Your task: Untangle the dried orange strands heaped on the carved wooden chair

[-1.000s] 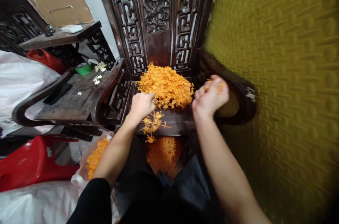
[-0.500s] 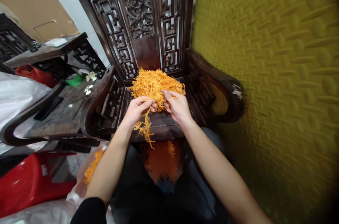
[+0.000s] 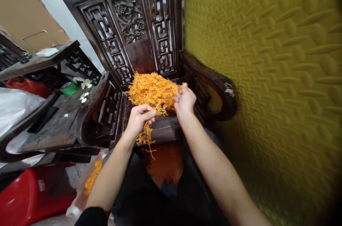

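Note:
A heap of thin orange strands (image 3: 151, 90) lies on the seat of a dark carved wooden chair (image 3: 171, 128). My left hand (image 3: 139, 119) grips a small bunch of orange strands (image 3: 145, 137) that dangles over the seat's front edge. My right hand (image 3: 184, 99) rests at the heap's right side, fingers curled and pinching a few strands. More orange strands (image 3: 164, 163) lie in my lap below the seat.
A yellow-green embossed wall (image 3: 267, 76) rises close on the right. A second dark wooden chair (image 3: 61, 119) stands at the left with small white flowers (image 3: 84, 96) on it. A red plastic stool (image 3: 26, 194) and a bag with orange strands (image 3: 91, 181) sit lower left.
My right hand came from the right armrest to the heap, then shifted to its right side. My left hand lifted a bunch of strands off the seat. The view has swung rightward.

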`<move>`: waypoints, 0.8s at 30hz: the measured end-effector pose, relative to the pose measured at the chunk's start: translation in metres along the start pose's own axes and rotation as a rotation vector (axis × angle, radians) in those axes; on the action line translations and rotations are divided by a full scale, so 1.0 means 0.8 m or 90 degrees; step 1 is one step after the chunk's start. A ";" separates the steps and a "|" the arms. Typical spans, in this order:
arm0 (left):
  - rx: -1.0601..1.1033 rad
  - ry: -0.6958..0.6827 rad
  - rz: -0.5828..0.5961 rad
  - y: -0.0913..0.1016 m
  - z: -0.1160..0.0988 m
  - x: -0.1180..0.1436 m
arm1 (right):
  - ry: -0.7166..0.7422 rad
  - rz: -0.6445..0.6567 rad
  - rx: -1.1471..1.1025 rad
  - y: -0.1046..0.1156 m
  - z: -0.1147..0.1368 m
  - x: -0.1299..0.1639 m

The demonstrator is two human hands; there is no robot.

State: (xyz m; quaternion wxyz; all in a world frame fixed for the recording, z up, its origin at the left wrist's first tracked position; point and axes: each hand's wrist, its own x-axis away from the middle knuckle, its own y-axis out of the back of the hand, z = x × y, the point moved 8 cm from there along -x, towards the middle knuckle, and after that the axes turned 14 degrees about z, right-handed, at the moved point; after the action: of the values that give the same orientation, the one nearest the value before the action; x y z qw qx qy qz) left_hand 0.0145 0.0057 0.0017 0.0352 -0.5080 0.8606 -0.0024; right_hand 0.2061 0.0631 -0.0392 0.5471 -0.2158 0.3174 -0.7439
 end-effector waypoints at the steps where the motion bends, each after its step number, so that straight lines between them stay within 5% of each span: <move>1: 0.025 -0.012 -0.018 0.005 -0.002 0.002 | -0.001 -0.004 -0.015 0.006 0.008 -0.005; 3: 0.058 -0.027 -0.051 0.015 -0.002 0.003 | -0.034 0.066 -0.024 0.000 0.016 -0.004; 7: 0.080 -0.051 -0.073 0.026 -0.003 0.003 | -0.143 0.356 0.059 -0.053 -0.003 0.043; 9: 0.089 -0.079 -0.099 0.030 -0.009 0.005 | -0.136 0.419 0.115 -0.067 -0.010 0.065; 14: 0.104 -0.104 -0.134 0.031 -0.020 0.010 | -0.013 0.446 0.290 -0.076 -0.005 0.080; 21: 0.086 -0.096 -0.147 0.033 -0.019 0.011 | 0.281 0.430 0.544 -0.085 0.026 0.089; 24: 0.045 -0.092 -0.157 0.028 -0.019 0.011 | 0.302 0.468 0.566 -0.093 0.022 0.098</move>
State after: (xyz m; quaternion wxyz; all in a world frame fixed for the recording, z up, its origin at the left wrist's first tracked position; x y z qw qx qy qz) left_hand -0.0102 0.0081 0.0154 0.1144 -0.6070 0.7864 -0.0002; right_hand 0.1434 -0.0012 0.0242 0.7195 0.3267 0.1439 -0.5958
